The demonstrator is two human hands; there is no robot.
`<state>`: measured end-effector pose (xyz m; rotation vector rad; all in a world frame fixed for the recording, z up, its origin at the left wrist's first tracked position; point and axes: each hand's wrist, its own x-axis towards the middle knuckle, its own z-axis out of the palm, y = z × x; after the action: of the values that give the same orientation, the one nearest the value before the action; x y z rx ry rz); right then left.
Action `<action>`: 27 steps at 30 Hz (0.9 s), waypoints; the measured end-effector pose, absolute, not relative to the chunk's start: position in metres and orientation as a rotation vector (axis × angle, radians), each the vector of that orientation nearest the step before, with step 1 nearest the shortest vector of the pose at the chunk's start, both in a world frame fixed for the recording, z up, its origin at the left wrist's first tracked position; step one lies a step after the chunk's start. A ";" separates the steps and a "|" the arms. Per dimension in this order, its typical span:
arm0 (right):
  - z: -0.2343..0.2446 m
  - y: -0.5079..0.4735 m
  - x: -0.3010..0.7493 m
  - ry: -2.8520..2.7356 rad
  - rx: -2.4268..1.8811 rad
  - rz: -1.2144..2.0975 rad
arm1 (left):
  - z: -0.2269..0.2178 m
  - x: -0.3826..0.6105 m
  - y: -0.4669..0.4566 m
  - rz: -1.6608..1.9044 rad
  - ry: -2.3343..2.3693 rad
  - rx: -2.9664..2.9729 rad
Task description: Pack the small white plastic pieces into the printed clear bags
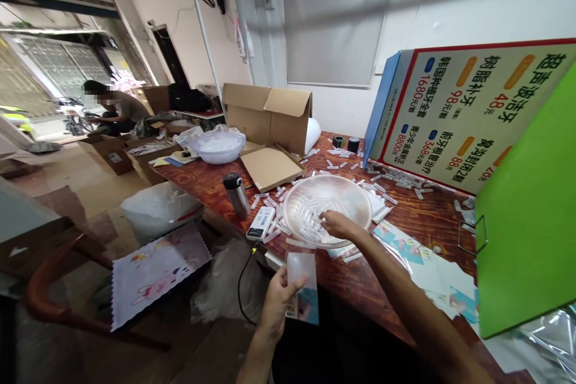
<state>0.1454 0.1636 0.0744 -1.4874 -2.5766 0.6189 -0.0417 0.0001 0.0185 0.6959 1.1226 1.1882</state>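
Note:
My left hand [279, 300] is closed on a small clear plastic bag [302, 288] with a printed card at its bottom, held below the table's near edge. My right hand [336, 225] reaches into a clear plastic bowl [315, 192] on the wooden table [360, 276], fingers pinched among several small white pieces at the bowl's near side. What the fingers hold is too small to make out. More small white pieces [270, 201] lie scattered around the bowl.
A metal flask [237, 194] and a white power bank [261, 223] stand left of the bowl. An open cardboard box [265, 111], a white basin [216, 145], a price board [468, 108] and a green panel [526, 216] crowd the table. A person sits far left.

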 end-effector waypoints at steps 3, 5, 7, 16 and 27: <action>0.076 0.143 0.177 -2.389 -1.087 0.916 | 0.021 -0.037 0.007 1.114 1.083 0.804; 0.077 0.122 0.199 -2.210 -0.868 1.142 | 0.023 -0.032 0.011 1.020 1.050 0.876; 0.077 0.100 0.217 -2.052 -0.832 1.302 | 0.025 -0.026 0.015 0.897 1.039 0.940; 0.049 0.045 0.248 -1.473 -1.059 1.522 | 0.026 0.013 0.010 0.688 0.876 0.823; 0.035 -0.016 0.286 -1.416 -1.162 1.409 | 0.023 0.043 0.004 0.699 0.967 1.115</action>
<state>0.2857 -0.0159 0.0353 -1.1622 -1.4159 1.4091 0.0431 0.0037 0.0229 1.1152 0.9671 0.6992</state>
